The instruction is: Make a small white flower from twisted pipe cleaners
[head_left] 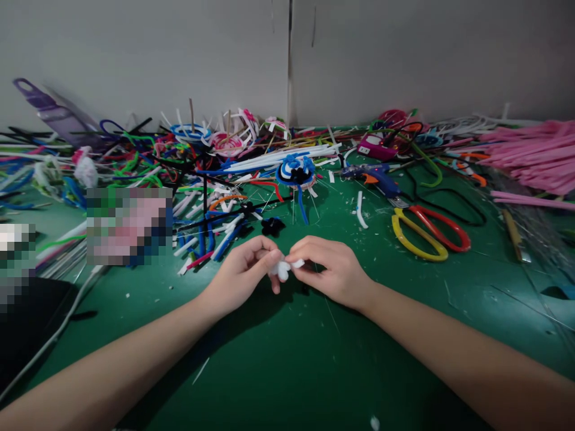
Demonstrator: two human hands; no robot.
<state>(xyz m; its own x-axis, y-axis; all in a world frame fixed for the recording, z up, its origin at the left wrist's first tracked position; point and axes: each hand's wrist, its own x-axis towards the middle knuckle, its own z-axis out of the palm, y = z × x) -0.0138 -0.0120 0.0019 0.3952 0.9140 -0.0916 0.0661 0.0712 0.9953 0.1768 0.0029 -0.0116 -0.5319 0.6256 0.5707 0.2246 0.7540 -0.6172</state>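
Between my hands, low over the green table (pixel 287 359), is a small white fuzzy piece (pixel 281 270) bent into rounded lobes. My left hand (pixel 247 269) pinches it between thumb and fingers. The fingertips of my right hand (pixel 330 269) are closed on its short white end, at the right side of the piece. Just beyond my left hand lies a black fuzzy flower shape (pixel 272 225). Farther back stands a blue and white coiled piece (pixel 296 172) with a black centre and a blue strip hanging down.
Scissors with yellow and red handles (pixel 420 240) and a blue glue gun (pixel 377 179) lie at right. Pink stems (pixel 534 152) are heaped at the far right. Coloured stem pieces clutter the back and left. A purple bottle (pixel 60 120) leans at the back left, and a white cable (pixel 67 317) runs at left.
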